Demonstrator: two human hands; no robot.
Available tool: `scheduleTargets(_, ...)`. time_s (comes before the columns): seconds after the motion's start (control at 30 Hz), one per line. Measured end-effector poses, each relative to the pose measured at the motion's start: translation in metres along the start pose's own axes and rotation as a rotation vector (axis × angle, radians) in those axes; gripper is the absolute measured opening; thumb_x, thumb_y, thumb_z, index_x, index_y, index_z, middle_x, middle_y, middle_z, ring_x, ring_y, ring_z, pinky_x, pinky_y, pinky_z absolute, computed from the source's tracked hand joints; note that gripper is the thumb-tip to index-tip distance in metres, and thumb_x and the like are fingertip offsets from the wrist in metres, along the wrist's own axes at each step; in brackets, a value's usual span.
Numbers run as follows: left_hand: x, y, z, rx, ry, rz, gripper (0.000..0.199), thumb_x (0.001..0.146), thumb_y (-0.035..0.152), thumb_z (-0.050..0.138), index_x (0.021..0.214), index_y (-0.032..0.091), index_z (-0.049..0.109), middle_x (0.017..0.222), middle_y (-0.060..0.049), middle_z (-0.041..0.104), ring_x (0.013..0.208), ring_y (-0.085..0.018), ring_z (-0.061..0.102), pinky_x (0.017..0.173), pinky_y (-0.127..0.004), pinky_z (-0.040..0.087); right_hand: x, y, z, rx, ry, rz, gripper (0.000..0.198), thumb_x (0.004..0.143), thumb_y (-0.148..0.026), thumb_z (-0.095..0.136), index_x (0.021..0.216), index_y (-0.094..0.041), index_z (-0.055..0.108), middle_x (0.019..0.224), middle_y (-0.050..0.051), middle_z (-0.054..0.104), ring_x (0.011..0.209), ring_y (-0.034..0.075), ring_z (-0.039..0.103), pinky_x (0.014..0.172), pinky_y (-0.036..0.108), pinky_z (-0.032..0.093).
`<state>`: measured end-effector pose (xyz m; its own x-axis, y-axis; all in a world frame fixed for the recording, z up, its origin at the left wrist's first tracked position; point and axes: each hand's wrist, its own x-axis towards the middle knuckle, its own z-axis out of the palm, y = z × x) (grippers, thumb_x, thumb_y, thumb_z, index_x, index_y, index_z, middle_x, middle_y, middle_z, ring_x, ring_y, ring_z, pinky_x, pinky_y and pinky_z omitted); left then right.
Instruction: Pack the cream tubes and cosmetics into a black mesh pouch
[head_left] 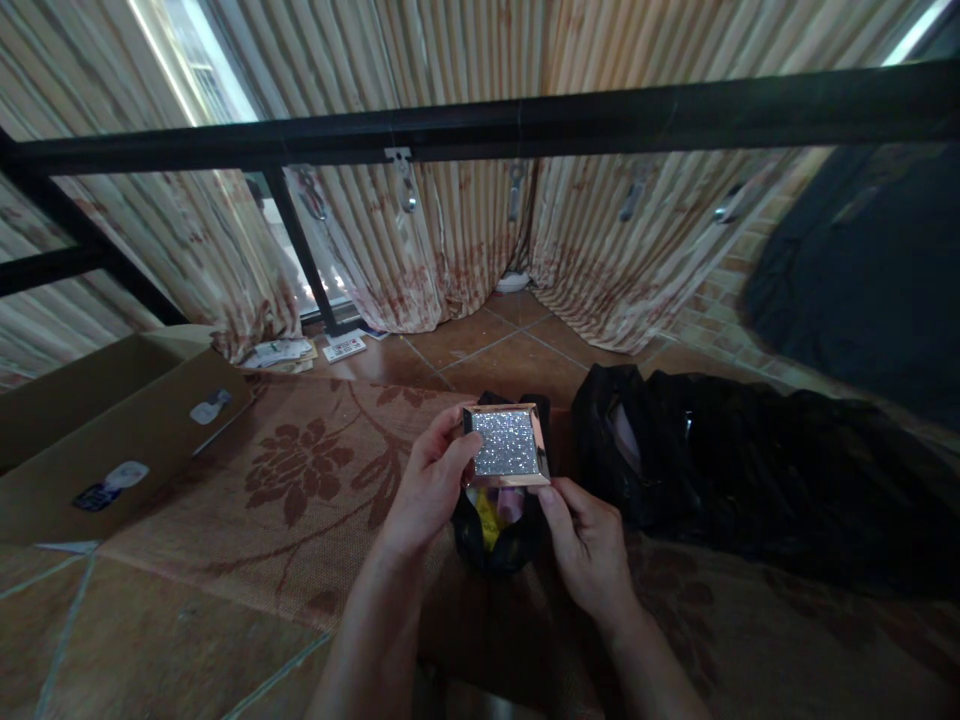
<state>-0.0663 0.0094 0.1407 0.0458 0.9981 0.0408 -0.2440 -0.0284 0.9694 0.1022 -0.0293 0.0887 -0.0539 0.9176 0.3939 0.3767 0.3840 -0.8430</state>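
Note:
Between my two hands is a small rectangular piece [507,443] with a shiny copper-coloured bevelled frame and a silver glitter face. My left hand [429,480] grips its left side, thumb over the front edge. My right hand [589,540] pinches its lower right corner between thumb and fingers. Below the piece stands a small black bag [495,560], its mouth open. Inside the bag, something yellow [489,518] and something pinkish-purple [511,503] show; their kinds are unclear.
An open cardboard box [135,430] stands at left beside a flower-patterned mat [300,470]. Large black bags [750,470] lie at right. A dark metal rail [480,128] with hanging clips [405,185] crosses in front of striped curtains [465,230]. Papers [277,352] lie on the tiled floor.

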Motion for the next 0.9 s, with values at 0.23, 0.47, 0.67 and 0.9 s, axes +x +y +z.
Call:
scheduleTargets(0.23, -0.0044, 0.0034, -0.0009, 0.05, -0.066, -0.014, 0.055, 0.082, 0.027, 0.061, 0.135, 0.016, 0.048, 0.109, -0.007, 0.067, 0.084, -0.015, 0.061, 0.075, -0.027, 0.046, -0.0001, -0.0029, 0.0001, 0.084, -0.019, 0.033, 0.025, 0.095, -0.03, 0.048, 0.083, -0.017, 0.066, 0.069, -0.001, 0.059, 0.061, 0.011, 0.053, 0.056, 0.02, 0.04)
scheduleTargets(0.47, -0.0062, 0.0027, -0.003, 0.046, -0.136, -0.027, 0.06, 0.083, 0.023, 0.06, 0.141, 0.018, 0.042, 0.117, -0.009, 0.065, 0.1, -0.02, 0.061, 0.085, -0.03, 0.045, -0.0002, -0.0047, 0.0005, 0.112, -0.018, 0.075, 0.024, 0.093, -0.03, 0.049, 0.08, -0.017, 0.064, 0.062, -0.003, 0.054, 0.056, 0.01, 0.05, 0.053, 0.019, 0.039)
scheduleTargets(0.67, -0.0071, 0.0045, -0.005, 0.054, -0.204, -0.043, 0.074, 0.078, 0.014, 0.061, 0.147, 0.016, 0.032, 0.119, -0.01, 0.064, 0.106, -0.021, 0.06, 0.092, -0.033, 0.044, 0.0, -0.0035, 0.0013, 0.164, -0.03, 0.116, 0.024, 0.094, -0.031, 0.047, 0.083, -0.017, 0.064, 0.068, -0.002, 0.057, 0.058, 0.01, 0.05, 0.056, 0.019, 0.039)
scheduleTargets(0.9, -0.0098, 0.0056, -0.0049, 0.052, -0.27, -0.041, 0.08, 0.073, 0.01, 0.061, 0.147, 0.018, 0.03, 0.132, -0.012, 0.056, 0.116, -0.026, 0.056, 0.097, -0.038, 0.043, 0.0015, -0.0044, 0.0003, 0.146, -0.026, 0.134, 0.025, 0.094, -0.028, 0.046, 0.075, -0.017, 0.058, 0.063, -0.003, 0.053, 0.057, 0.01, 0.049, 0.054, 0.019, 0.037)
